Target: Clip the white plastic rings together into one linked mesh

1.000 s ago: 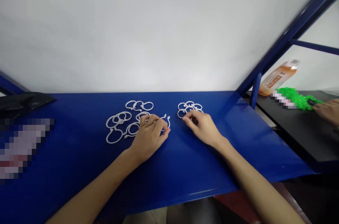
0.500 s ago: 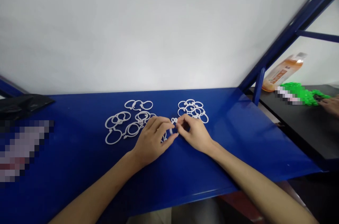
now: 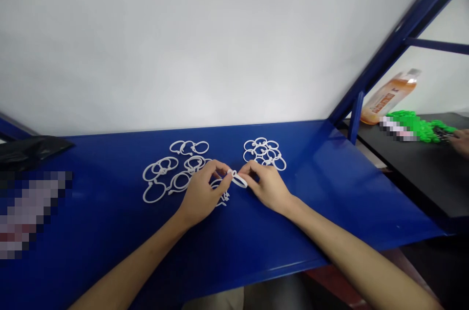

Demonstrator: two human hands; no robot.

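1. White ring (image 3: pixel 240 181) sits between the two hands, in front of the gap separating the left rings (image 3: pixel 163 171) from the right rings (image 3: pixel 269 154).
2. Left hand (image 3: pixel 203 190): fingers curled, thumb and fingertips nearly closed, pinching the ring's left end, where small knobs show.
3. Right hand (image 3: pixel 269 185): likewise curled, thumb and fingertips pinching the ring's right side.
4. Under and just beside the left fingers, more white loops (image 3: pixel 226 196) lie on the blue table (image 3: pixel 234 256), partly hidden.
5. Left rings lie spread out, several overlapping; right rings form a tight cluster just beyond the right hand.
6. Black bag (image 3: pixel 32 150) lies at the table's far left.
7. At right, a bottle (image 3: pixel 392 97) leans behind green pieces (image 3: pixel 406 118); another person's hand (image 3: pixel 460 142) is near them.
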